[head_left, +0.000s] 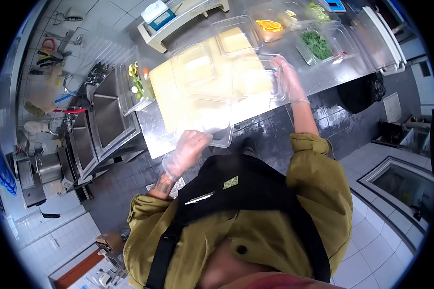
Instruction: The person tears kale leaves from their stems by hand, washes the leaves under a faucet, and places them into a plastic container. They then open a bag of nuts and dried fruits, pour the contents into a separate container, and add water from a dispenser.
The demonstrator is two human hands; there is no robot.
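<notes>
My left hand (190, 146), in a clear glove, has its fingers curled on the rim of a clear plastic container (222, 140) that juts over the table's near edge. My right hand (290, 81), also gloved, grips the right side of a second clear plastic container (278, 90). Both containers rest at least partly on a cream cutting board (161, 91). Farther back on the board are two more clear containers, one at centre (193, 64) and one beyond it (237, 31). Glare blurs their walls, and I cannot make out anything inside them.
Clear tubs of orange slices (269, 26), chopped greens (316, 45) and lime pieces (318, 11) stand at the back right. A bin of vegetable pieces (139, 84) sits left, beside the sink (112, 111). A beige stand (178, 21) is at the back; a black bag (359, 94) hangs right.
</notes>
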